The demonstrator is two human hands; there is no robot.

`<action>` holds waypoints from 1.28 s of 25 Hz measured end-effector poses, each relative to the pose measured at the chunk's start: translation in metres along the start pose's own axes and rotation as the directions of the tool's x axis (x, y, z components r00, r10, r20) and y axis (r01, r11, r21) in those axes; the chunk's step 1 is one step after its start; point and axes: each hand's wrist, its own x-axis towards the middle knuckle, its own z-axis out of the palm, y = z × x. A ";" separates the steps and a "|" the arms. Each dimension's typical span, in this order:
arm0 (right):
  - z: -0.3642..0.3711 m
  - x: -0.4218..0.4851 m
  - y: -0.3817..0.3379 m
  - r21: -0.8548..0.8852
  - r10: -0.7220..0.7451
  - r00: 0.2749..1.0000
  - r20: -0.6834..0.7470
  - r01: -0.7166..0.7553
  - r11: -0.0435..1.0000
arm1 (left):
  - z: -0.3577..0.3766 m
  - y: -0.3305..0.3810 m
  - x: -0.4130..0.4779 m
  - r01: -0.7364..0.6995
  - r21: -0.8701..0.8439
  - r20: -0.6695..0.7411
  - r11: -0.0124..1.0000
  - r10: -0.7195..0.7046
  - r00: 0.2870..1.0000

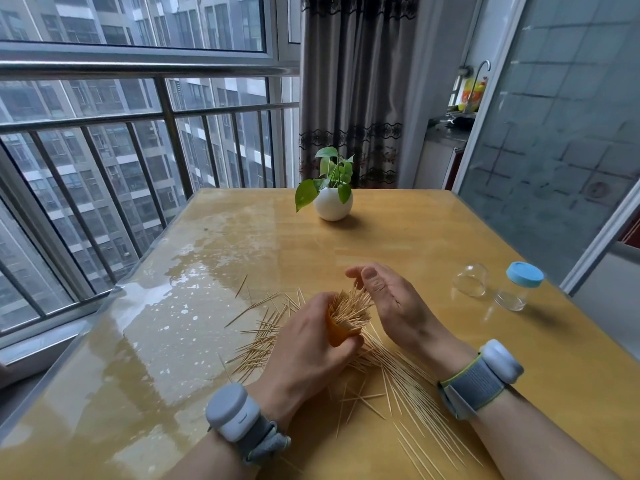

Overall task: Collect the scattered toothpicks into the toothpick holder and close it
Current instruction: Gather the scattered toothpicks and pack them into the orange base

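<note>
My left hand [311, 344] grips an orange toothpick holder [337, 332], tilted to the right above the table and packed with a bundle of toothpicks [351, 308] whose tips fan out of its mouth. My right hand [388, 296] is open, its palm and straight fingers against the tips of that bundle. Many loose toothpicks [398, 379] lie scattered on the wooden table [450, 237] under and around both hands. A clear dome-shaped cover [471, 280] lies on its side at the right.
A small clear jar with a blue lid [517, 287] stands near the table's right edge, beside the clear cover. A white pot with a green plant [333, 202] sits at the far middle. A window railing runs along the left.
</note>
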 end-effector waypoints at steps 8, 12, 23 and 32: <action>0.007 -0.002 -0.005 -0.123 -0.004 0.989 0.149 0.022 0.992 | 0.000 0.005 -0.002 -0.080 -0.022 0.088 0.997 0.082 0.993; 0.001 -0.003 -0.009 -0.111 0.012 0.987 0.163 0.006 0.994 | 0.000 0.007 -0.002 -0.090 -0.041 0.090 0.995 0.094 0.992; 0.001 -0.005 -0.021 -0.244 -0.092 0.967 0.238 0.150 0.958 | -0.001 0.010 -0.001 -0.090 -0.085 0.085 0.992 0.097 0.992; 0.010 -0.006 -0.035 -0.472 0.075 0.945 0.317 0.089 0.877 | 0.000 0.011 -0.002 -0.016 -0.112 0.099 0.994 0.027 0.995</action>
